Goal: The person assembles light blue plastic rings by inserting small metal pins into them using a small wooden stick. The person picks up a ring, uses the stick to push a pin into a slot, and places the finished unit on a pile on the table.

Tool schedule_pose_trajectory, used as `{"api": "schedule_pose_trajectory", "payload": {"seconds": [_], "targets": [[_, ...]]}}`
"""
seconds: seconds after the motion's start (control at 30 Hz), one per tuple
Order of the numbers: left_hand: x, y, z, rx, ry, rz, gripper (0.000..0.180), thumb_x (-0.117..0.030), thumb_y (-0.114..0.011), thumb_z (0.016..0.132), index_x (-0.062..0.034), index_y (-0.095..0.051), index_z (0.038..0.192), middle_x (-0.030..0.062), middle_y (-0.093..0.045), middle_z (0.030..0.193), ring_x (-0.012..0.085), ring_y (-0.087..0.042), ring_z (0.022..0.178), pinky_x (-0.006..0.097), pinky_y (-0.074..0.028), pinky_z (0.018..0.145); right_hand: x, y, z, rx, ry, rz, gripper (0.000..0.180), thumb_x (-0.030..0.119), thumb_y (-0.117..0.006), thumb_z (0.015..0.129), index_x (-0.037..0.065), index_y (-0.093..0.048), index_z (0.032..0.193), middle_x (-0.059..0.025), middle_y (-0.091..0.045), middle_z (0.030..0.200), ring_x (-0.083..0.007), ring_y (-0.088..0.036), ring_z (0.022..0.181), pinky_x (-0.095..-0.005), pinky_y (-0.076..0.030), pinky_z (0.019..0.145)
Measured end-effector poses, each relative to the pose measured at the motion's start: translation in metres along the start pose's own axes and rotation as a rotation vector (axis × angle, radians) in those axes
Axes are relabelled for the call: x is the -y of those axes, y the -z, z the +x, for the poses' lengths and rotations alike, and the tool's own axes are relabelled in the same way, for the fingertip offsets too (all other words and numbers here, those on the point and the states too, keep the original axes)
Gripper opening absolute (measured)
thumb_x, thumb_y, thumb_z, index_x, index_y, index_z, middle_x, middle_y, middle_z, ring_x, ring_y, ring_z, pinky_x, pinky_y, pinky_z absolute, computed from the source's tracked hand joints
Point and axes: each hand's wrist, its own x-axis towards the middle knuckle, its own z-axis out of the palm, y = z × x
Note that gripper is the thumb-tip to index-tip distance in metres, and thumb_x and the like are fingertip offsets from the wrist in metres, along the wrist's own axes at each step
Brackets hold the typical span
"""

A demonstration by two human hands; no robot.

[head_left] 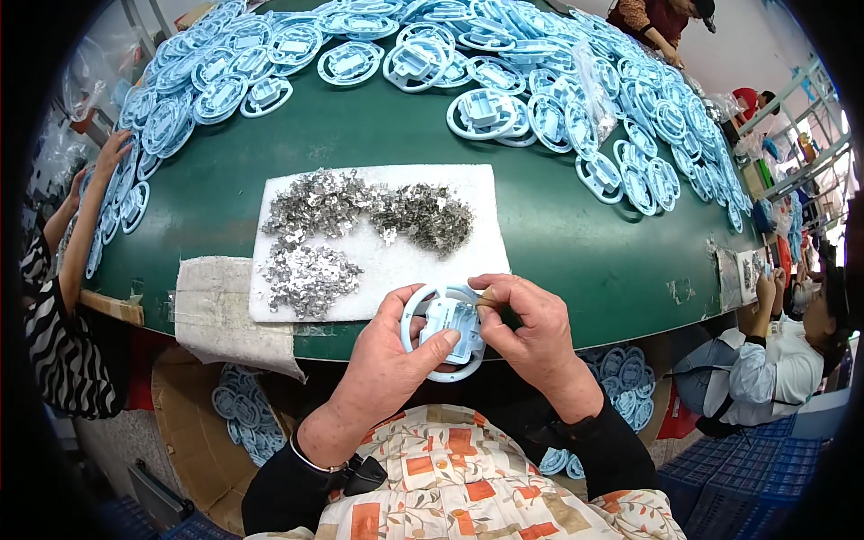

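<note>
apron: floral orange and cream, closest to the lens.
table: green, heaped with pale blue ring parts.
white pad: holds piles of small metal clips.
left hand: closed around the blue ring piece, at the table's near edge.
right hand: fingertips pinched together at the ring's right rim.

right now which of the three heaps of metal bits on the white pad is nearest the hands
The lower-left heap, at the white pad's front edge, just left of the left hand. The other two heaps lie farther back.
</note>
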Motion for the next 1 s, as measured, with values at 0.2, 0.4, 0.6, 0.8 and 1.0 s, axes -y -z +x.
{"api": "schedule_pose_trajectory", "payload": {"seconds": [0.2,0.4,0.6,0.8,1.0], "targets": [[0.000,0.001,0.001,-0.022,0.013,0.040,0.060,-0.010,-0.069,0.098,0.0063,-0.035,0.143,0.0147,-0.061,0.123,0.0148,-0.065,0.106,0.028,-0.058,0.088,0.003,0.001,0.001,0.039,-0.098,0.066,0.010,0.000,-0.070,0.080,0.000,-0.064,0.089,-0.0172,-0.075,0.102,-0.0265,-0.075,0.082,-0.0328,-0.059,0.069],[0.000,-0.001,0.002,-0.033,0.026,0.019,0.056,-0.007,-0.064,0.099,0.0061,-0.034,0.144,0.0151,-0.061,0.123,0.0151,-0.067,0.101,0.028,-0.061,0.084,0.008,0.003,0.004,0.048,0.057,-0.197,0.013,0.003,-0.073,0.079,0.004,-0.064,0.088,-0.0116,-0.074,0.095,-0.0263,-0.072,0.079,-0.0350,-0.058,0.066],[0.000,-0.001,0.002,-0.040,0.029,0.018,0.053,-0.006,-0.061,0.100,0.0064,-0.034,0.144,0.0164,-0.061,0.122,0.0161,-0.067,0.101,0.029,-0.061,0.084,0.016,0.009,0.001,0.093,0.083,-0.287,0.022,0.003,-0.074,0.078,0.006,-0.069,0.100,-0.0078,-0.068,0.089,-0.0272,-0.069,0.075,-0.0368,-0.057,0.065],[0.009,0.003,0.003,-0.058,-0.029,0.069,0.053,-0.012,-0.064,0.100,0.0078,-0.037,0.142,0.0182,-0.063,0.120,0.0180,-0.068,0.098,0.031,-0.062,0.080,0.014,0.014,-0.007,0.109,0.088,-0.214,0.029,0.004,-0.072,0.084,0.006,-0.071,0.113,-0.0096,-0.068,0.090,-0.0277,-0.070,0.075,-0.0359,-0.056,0.063],[0.004,0.003,0.002,-0.052,-0.006,0.072,0.053,-0.010,-0.063,0.100,0.0079,-0.036,0.142,0.0168,-0.061,0.121,0.0166,-0.067,0.100,0.030,-0.061,0.082,0.024,0.022,-0.007,0.113,-0.088,-0.221,0.029,0.008,-0.067,0.093,0.008,-0.067,0.122,-0.0102,-0.069,0.079,-0.0292,-0.070,0.067,-0.0369,-0.055,0.059]]}}
